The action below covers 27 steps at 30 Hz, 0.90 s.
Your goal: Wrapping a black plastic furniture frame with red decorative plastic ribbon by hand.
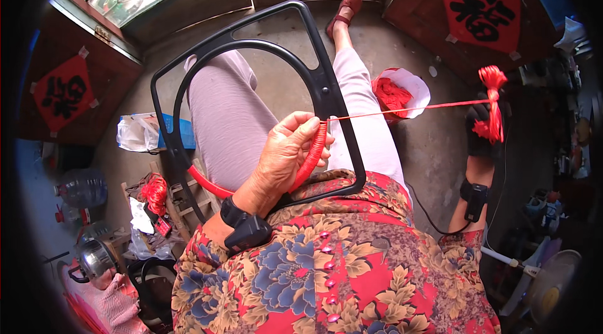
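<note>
Now the left hand (286, 158) grips the black frame (326, 89); the right hand (485, 123) clutches red cord (408, 109).

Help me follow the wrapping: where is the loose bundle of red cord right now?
In the head view, the red cord bundle is far right, held out in the right hand, beyond the white bag.

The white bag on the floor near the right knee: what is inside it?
The white bag holds a heap of red cord, level with the rim. What lies under the heap is covered and cannot be seen.
</note>
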Available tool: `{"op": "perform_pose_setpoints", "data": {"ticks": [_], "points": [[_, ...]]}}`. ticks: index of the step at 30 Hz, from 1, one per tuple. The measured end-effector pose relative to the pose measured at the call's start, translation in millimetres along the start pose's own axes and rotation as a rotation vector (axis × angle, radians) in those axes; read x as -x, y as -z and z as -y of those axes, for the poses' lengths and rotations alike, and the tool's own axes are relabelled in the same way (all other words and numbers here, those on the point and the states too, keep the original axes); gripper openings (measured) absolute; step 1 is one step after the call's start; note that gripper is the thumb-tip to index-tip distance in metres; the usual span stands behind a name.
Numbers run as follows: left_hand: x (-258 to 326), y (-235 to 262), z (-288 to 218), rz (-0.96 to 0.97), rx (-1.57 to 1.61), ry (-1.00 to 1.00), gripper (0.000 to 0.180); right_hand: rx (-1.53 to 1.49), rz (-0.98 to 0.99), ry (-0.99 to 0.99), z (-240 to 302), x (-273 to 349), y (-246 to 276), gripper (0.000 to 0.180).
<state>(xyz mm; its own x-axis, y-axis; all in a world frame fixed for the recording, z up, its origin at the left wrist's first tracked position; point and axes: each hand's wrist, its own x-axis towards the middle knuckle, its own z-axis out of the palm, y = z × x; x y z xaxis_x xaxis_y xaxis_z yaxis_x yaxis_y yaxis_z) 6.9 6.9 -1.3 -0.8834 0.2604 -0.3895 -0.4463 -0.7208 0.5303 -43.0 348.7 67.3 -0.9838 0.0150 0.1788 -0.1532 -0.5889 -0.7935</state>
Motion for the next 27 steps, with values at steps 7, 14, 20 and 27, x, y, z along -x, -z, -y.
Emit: {"op": "perform_pose_setpoints", "data": {"ticks": [7, 14, 20, 27], "points": [[1.6, -1.2, 2.8, -0.054, -0.170, -0.040, 0.010, 0.911, 0.250, 0.078, -76.6, -63.8, -94.5, 0.051], [-7.7, 11.4, 14.8, -0.153, -0.836, -0.404, 0.027, 1.553, 1.157, 1.079, -141.4, -53.2, -181.2, 0.020], [-11.6, 24.1, 20.6, -0.109, -0.751, -0.436, 0.021, 1.417, 1.162, 0.752, -143.3, -54.6, -183.7, 0.031], [-3.3, -2.1, 4.0, 0.087, -0.242, -0.149, 0.017, 1.348, 1.137, 0.338, -87.0, -19.3, -145.0, 0.034]]}}
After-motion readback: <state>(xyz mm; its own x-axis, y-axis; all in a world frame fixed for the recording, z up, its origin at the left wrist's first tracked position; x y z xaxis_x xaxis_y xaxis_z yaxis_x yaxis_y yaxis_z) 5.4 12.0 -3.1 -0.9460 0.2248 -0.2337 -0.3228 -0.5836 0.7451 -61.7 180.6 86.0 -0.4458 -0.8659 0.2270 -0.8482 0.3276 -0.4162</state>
